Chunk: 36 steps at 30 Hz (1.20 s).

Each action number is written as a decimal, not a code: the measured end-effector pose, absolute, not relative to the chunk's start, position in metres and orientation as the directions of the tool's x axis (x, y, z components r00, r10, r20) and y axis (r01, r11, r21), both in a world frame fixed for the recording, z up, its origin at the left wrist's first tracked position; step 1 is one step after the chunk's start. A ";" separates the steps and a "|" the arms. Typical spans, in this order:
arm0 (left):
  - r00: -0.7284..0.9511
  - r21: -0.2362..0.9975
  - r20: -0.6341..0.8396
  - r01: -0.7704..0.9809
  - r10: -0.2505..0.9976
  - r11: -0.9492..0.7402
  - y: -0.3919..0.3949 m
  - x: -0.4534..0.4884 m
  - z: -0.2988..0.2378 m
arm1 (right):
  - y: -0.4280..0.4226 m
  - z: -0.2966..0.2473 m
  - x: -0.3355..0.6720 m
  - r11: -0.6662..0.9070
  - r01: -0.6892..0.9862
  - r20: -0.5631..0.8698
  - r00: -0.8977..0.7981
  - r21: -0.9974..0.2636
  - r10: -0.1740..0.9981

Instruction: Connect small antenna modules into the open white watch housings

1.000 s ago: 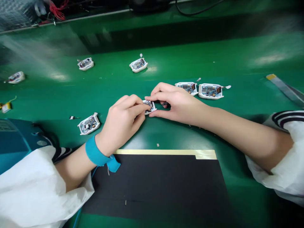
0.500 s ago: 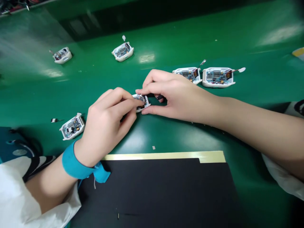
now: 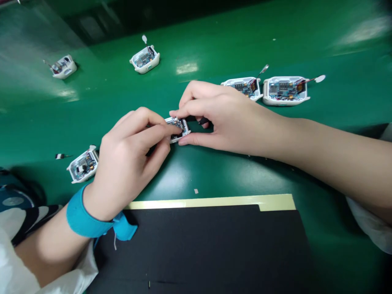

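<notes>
Between my two hands a white watch case (image 3: 184, 127) with its circuit board exposed rests on the green mat. My left hand (image 3: 131, 147) grips the case's left side, and one fingertip presses down on the parts inside. With thumb and index finger, my right hand (image 3: 211, 114) pinches the case's right end. A small black item (image 3: 203, 121) shows at the curled fingers of that hand; what it is I cannot tell. My left hand and fingers hide much of the case. Beside my left wrist lies another open watch case (image 3: 82, 165) with a small white-and-black part on its board.
Two open watch cases, one partly hidden (image 3: 241, 86) and one whole (image 3: 286, 92), sit behind my right hand. Farther back are two more, at centre (image 3: 145, 60) and left (image 3: 63, 67). A small connector (image 3: 60, 156) lies at left. A black pad (image 3: 208, 245) with yellow tape (image 3: 214, 201) spans the front.
The view has shifted and tilted slightly, so most things sit a little differently in the picture. Both hands keep the same hold on the watch case.
</notes>
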<state>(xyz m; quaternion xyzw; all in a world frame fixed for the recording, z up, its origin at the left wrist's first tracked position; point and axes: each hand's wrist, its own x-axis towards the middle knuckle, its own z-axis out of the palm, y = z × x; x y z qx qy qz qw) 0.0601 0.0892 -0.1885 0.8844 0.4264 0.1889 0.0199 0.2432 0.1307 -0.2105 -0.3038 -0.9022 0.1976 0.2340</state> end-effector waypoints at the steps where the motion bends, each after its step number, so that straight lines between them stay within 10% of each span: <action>1: 0.566 0.194 0.320 0.746 0.760 -0.637 0.089 0.060 -0.189 | 0.131 -0.210 0.243 0.739 0.460 0.301 -0.707 -0.491 0.640; 18: 0.615 0.078 0.306 0.745 0.727 -0.663 0.087 0.059 -0.190 | 0.123 -0.193 0.257 0.674 0.382 0.224 -0.742 -0.632 0.631; 25: 0.613 0.090 0.327 0.737 0.719 -0.670 0.089 0.059 -0.191 | 0.120 -0.186 0.261 0.753 0.588 0.220 -0.725 -0.296 0.653; 36: 0.638 0.097 0.346 0.705 0.688 -0.703 0.091 0.059 -0.191 | 0.115 -0.187 0.241 0.455 0.192 0.364 -0.374 -0.870 0.853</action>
